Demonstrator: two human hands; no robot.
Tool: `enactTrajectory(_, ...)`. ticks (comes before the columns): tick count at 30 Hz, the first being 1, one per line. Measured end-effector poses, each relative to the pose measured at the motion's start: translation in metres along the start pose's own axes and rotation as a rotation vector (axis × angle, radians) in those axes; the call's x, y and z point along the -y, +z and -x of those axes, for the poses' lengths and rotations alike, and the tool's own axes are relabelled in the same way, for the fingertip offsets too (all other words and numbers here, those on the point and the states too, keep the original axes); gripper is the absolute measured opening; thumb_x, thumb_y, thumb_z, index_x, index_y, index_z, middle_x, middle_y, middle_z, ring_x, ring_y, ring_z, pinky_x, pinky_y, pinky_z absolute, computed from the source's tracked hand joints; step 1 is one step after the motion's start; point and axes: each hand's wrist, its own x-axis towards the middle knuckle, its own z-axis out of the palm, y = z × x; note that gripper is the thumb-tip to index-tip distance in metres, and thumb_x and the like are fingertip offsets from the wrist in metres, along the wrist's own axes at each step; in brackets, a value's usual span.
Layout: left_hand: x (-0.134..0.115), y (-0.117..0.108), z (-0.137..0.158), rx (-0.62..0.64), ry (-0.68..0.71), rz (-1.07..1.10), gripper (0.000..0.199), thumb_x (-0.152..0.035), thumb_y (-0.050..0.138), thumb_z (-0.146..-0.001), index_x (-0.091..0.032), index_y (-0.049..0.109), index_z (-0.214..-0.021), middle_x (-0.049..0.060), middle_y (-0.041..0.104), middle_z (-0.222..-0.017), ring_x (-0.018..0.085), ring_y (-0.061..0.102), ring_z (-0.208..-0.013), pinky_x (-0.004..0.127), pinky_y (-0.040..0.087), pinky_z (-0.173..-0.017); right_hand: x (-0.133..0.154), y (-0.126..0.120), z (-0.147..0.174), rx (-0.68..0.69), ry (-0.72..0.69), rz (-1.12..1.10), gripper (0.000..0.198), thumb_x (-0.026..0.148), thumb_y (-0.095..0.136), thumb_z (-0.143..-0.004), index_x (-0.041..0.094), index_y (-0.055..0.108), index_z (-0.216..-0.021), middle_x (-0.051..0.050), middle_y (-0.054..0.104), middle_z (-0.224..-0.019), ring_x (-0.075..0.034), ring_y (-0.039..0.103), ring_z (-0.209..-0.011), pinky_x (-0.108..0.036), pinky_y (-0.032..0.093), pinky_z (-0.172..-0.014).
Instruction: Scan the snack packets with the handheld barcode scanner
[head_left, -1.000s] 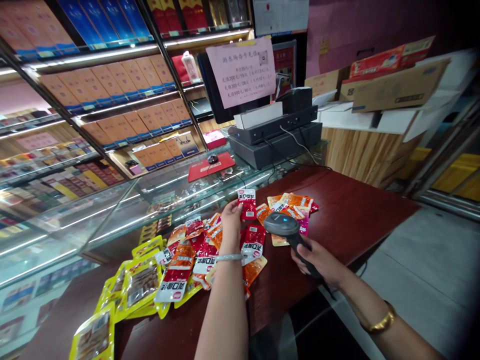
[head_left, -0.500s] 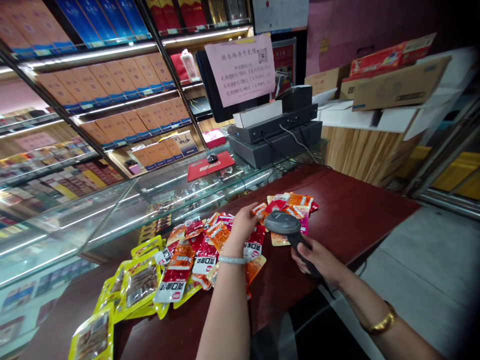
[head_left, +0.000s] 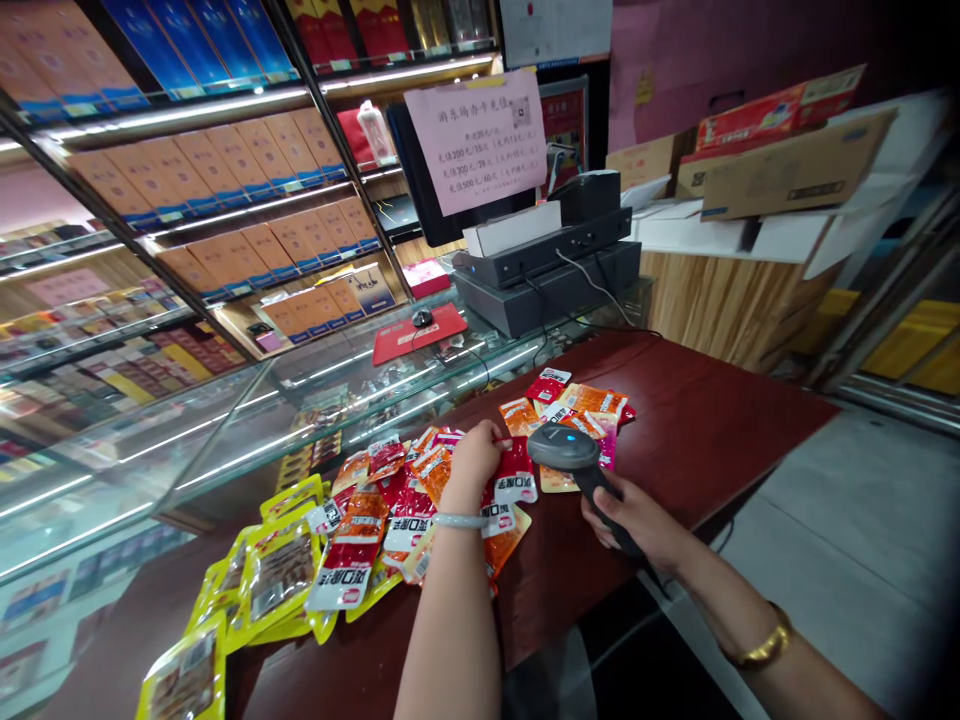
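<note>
My left hand [head_left: 480, 455] pinches the upper corner of a red and white snack packet [head_left: 516, 472], over the right side of a loose pile of snack packets [head_left: 352, 545]. My fingertips are partly hidden. My right hand [head_left: 630, 515] is wrapped round the handle of a dark grey barcode scanner [head_left: 566, 447]. A blue light glows on top of its head, which is just right of the held packet. Behind the scanner lies a smaller group of orange, red and pink packets [head_left: 596, 402], partly covered by it. Yellow-edged packets [head_left: 277, 570] lie at the left.
The dark red counter [head_left: 720, 430] holds the packets. Beyond stand a cash drawer [head_left: 547, 280], a monitor with a pink handwritten sign [head_left: 480, 150] and a red mouse pad [head_left: 418, 333]. A glass display case [head_left: 225, 420] runs along the left. Cardboard boxes [head_left: 802, 170] are stacked at right.
My left hand has let go of an orange packet at the right group and moved left and down to a red one. The scanner's blue light has come on.
</note>
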Motion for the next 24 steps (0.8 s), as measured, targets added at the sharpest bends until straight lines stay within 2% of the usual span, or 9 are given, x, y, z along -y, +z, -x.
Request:
enactTrajectory(2,0.002,0.001,-0.004,-0.101,-0.059,0.155,0.019,-0.035,0.063,-0.087,-0.021,0.068,-0.1,0.007,0.074,-0.092,0.021,0.066,-0.083,0.029,0.045,-0.073,0.0,0.0,0.0,-0.002,0.001,0.003,0.061,0.071,0.072,-0.074,0.021,0.047,-0.098,0.01,0.045,-0.058,-0.006,0.035,-0.043,-0.021,0.033,-0.044)
enactTrajectory(5,0.004,0.004,-0.009,-0.163,-0.027,0.352,0.021,-0.033,0.055,-0.091,-0.02,0.071,-0.097,0.005,0.074,-0.091,0.018,0.066,-0.083,0.027,0.046,-0.075,-0.001,0.0,0.0,-0.012,-0.003,0.017,0.061,0.071,0.072,-0.075,0.02,0.049,-0.1,0.009,0.046,-0.06,-0.006,0.036,-0.043,-0.021,0.033,-0.044)
enactTrajectory(7,0.004,0.007,-0.011,-0.155,0.008,0.454,0.025,-0.032,0.05,-0.094,-0.018,0.072,-0.092,0.005,0.073,-0.086,0.017,0.065,-0.077,0.026,0.047,-0.071,-0.001,0.0,0.0,-0.013,-0.004,0.019,0.06,0.07,0.071,-0.076,0.02,0.049,-0.101,0.008,0.046,-0.061,-0.006,0.036,-0.044,-0.021,0.033,-0.045)
enactTrajectory(11,0.002,0.013,-0.011,-0.067,-0.015,0.593,0.033,-0.038,0.046,-0.095,-0.017,0.07,-0.088,0.001,0.063,-0.066,0.013,0.055,-0.052,0.023,0.045,-0.052,0.0,0.0,0.001,0.004,-0.007,0.014,0.058,0.069,0.071,-0.078,0.02,0.048,-0.102,0.008,0.045,-0.061,-0.006,0.035,-0.045,-0.02,0.031,-0.044)
enactTrajectory(13,0.0,0.014,-0.009,-0.043,-0.013,0.648,0.034,-0.039,0.045,-0.096,-0.016,0.069,-0.089,0.0,0.061,-0.065,0.012,0.054,-0.048,0.023,0.044,-0.048,0.001,0.0,0.001,0.012,-0.014,0.015,0.058,0.069,0.069,-0.078,0.02,0.049,-0.101,0.008,0.045,-0.062,-0.006,0.036,-0.045,-0.021,0.031,-0.044)
enactTrajectory(17,-0.003,0.013,-0.01,-0.031,-0.007,0.658,0.032,-0.041,0.049,-0.095,-0.016,0.069,-0.092,0.003,0.065,-0.07,0.011,0.055,-0.047,0.021,0.043,-0.044,0.001,0.001,0.001,-0.003,-0.036,-0.007,0.057,0.07,0.069,-0.078,0.02,0.049,-0.098,0.007,0.045,-0.062,-0.007,0.035,-0.046,-0.022,0.033,-0.045)
enactTrajectory(20,-0.006,0.011,-0.01,-0.019,-0.103,0.721,0.033,-0.042,0.055,-0.093,-0.014,0.07,-0.101,0.004,0.066,-0.071,0.013,0.058,-0.047,0.022,0.045,-0.045,0.0,0.001,0.001,-0.006,-0.044,-0.024,0.057,0.07,0.07,-0.077,0.02,0.049,-0.096,0.008,0.044,-0.061,-0.006,0.034,-0.046,-0.022,0.033,-0.045)
enactTrajectory(22,-0.011,0.01,-0.008,-0.01,-0.169,0.839,0.037,-0.042,0.052,-0.096,-0.013,0.067,-0.113,0.006,0.068,-0.075,0.014,0.064,-0.053,0.024,0.051,-0.05,0.0,0.001,0.001,-0.006,-0.05,-0.026,0.057,0.07,0.07,-0.078,0.02,0.049,-0.097,0.008,0.045,-0.061,-0.006,0.035,-0.045,-0.022,0.033,-0.045)
enactTrajectory(24,-0.018,0.01,-0.004,0.02,-0.152,1.058,0.043,-0.042,0.049,-0.098,-0.015,0.06,-0.129,0.008,0.071,-0.089,0.016,0.07,-0.068,0.026,0.057,-0.061,0.0,0.001,0.001,-0.008,-0.055,-0.028,0.056,0.069,0.07,-0.078,0.02,0.049,-0.097,0.008,0.045,-0.061,-0.006,0.035,-0.045,-0.022,0.033,-0.045)
